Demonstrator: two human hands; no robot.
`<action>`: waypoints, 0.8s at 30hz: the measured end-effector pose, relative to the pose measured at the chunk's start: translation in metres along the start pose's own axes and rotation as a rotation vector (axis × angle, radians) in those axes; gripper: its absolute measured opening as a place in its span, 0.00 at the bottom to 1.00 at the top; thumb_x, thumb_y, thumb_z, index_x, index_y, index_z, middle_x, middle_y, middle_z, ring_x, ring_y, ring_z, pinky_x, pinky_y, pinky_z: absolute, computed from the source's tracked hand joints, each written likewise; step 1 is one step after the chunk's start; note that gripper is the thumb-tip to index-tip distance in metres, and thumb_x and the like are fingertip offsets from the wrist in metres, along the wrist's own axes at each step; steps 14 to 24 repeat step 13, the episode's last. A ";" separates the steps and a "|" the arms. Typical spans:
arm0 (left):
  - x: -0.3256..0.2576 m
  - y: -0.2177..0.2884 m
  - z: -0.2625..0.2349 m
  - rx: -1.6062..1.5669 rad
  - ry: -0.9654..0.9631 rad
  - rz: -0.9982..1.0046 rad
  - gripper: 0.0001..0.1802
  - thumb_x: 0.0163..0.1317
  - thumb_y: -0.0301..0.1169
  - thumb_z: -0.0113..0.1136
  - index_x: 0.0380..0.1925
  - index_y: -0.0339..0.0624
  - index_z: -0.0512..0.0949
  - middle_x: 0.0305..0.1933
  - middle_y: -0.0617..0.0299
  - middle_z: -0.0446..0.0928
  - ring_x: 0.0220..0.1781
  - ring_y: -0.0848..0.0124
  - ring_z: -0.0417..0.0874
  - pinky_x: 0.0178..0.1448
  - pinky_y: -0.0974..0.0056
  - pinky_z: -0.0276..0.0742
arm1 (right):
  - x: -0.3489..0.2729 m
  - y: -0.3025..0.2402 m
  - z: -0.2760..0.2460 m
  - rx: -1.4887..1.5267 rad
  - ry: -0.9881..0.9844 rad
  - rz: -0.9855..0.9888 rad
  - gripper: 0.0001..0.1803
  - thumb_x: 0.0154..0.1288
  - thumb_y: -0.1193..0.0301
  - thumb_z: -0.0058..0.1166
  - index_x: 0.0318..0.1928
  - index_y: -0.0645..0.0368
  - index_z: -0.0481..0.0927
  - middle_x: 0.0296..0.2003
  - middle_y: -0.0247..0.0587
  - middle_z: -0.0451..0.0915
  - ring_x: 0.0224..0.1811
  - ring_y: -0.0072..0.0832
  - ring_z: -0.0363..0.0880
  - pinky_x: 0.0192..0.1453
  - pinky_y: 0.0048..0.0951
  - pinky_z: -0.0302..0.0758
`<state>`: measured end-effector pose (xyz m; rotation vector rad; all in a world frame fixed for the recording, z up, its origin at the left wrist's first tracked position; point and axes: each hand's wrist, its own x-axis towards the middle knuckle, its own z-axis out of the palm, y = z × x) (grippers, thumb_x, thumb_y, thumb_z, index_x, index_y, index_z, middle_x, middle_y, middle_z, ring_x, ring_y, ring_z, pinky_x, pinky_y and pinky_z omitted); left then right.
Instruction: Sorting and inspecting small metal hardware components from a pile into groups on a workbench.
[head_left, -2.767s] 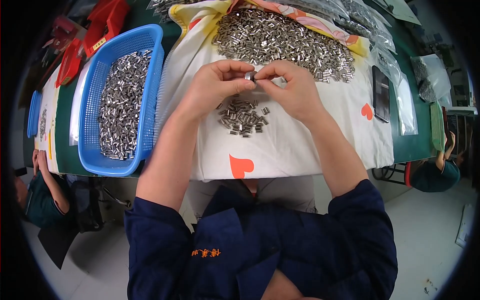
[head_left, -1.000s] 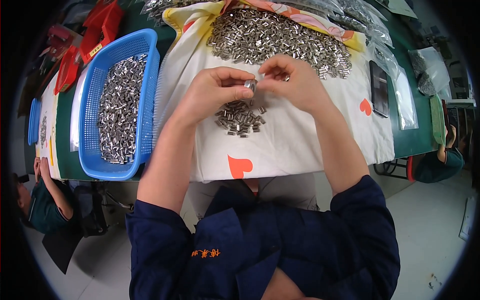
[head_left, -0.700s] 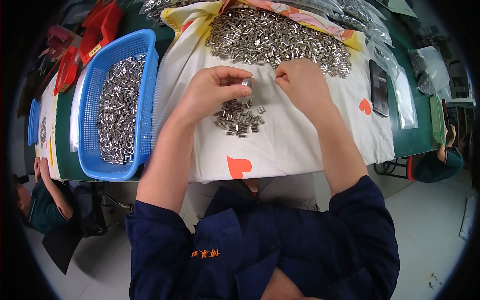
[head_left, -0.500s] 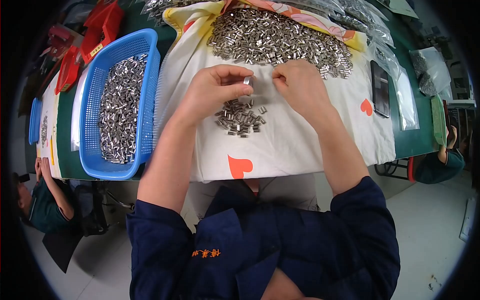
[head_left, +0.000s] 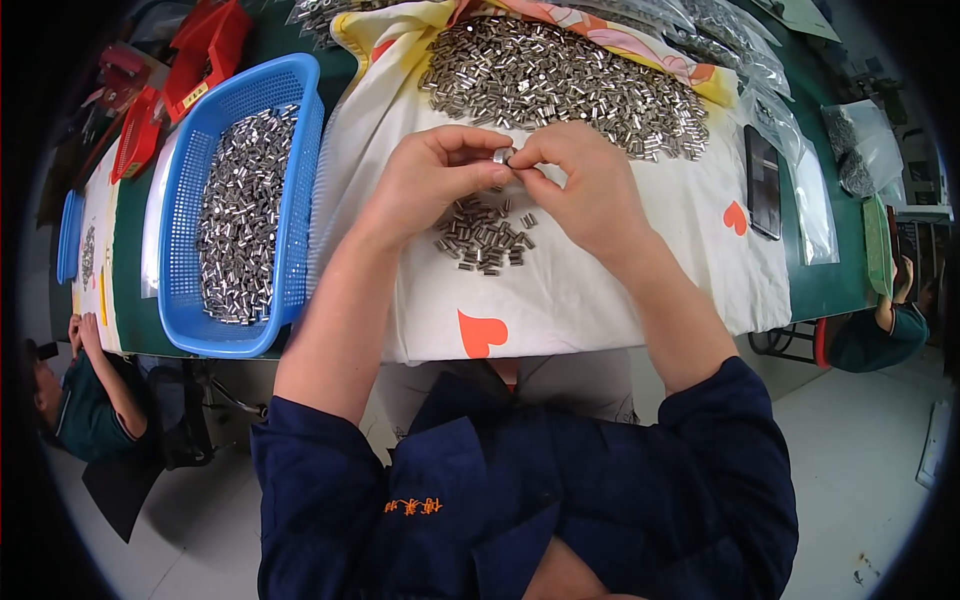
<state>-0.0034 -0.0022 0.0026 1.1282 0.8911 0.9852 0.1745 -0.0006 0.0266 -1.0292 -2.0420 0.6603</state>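
My left hand (head_left: 432, 180) pinches a short silver metal ring-like piece (head_left: 502, 156) between thumb and fingertips. My right hand (head_left: 585, 185) is closed, its thumb and index fingertips pressed together right at the silver piece. Whatever sits between the right fingertips is too small and covered to make out. Below the hands, on the white cloth (head_left: 600, 300), lies a small loose pile of short metal cylinders (head_left: 485, 240). Beyond the hands spreads a much larger heap of similar cylinders (head_left: 560, 80).
At left stands a blue plastic basket (head_left: 305, 200) holding many metal cylinders. Red bins (head_left: 205, 55) are behind it. A black phone (head_left: 763, 185) and clear plastic bags (head_left: 815, 210) lie at right. Other people sit at both far sides.
My right hand has moved left, and its fingertips now meet the silver piece in my left hand. The left hand stays nearly in place.
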 end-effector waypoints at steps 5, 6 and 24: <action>-0.003 0.000 0.000 0.027 0.032 -0.016 0.16 0.49 0.21 0.60 0.40 0.30 0.74 0.33 0.58 0.78 0.35 0.75 0.79 0.42 0.74 0.74 | -0.001 0.000 0.007 -0.242 0.072 -0.234 0.03 0.48 0.76 0.53 0.27 0.60 0.77 0.25 0.39 0.76 0.32 0.34 0.74 0.36 0.29 0.71; -0.004 0.001 0.000 0.003 0.041 -0.015 0.16 0.49 0.21 0.60 0.40 0.29 0.74 0.33 0.57 0.78 0.35 0.75 0.79 0.42 0.74 0.74 | -0.001 0.001 0.005 -0.241 0.071 -0.234 0.03 0.48 0.76 0.53 0.27 0.60 0.77 0.25 0.39 0.76 0.32 0.34 0.74 0.36 0.29 0.71; -0.003 0.006 -0.001 0.137 -0.024 -0.045 0.19 0.48 0.24 0.63 0.42 0.31 0.74 0.34 0.57 0.79 0.37 0.74 0.79 0.44 0.73 0.73 | 0.007 0.004 -0.013 0.132 -0.191 0.359 0.12 0.47 0.67 0.60 0.32 0.58 0.78 0.28 0.39 0.79 0.33 0.25 0.77 0.37 0.25 0.73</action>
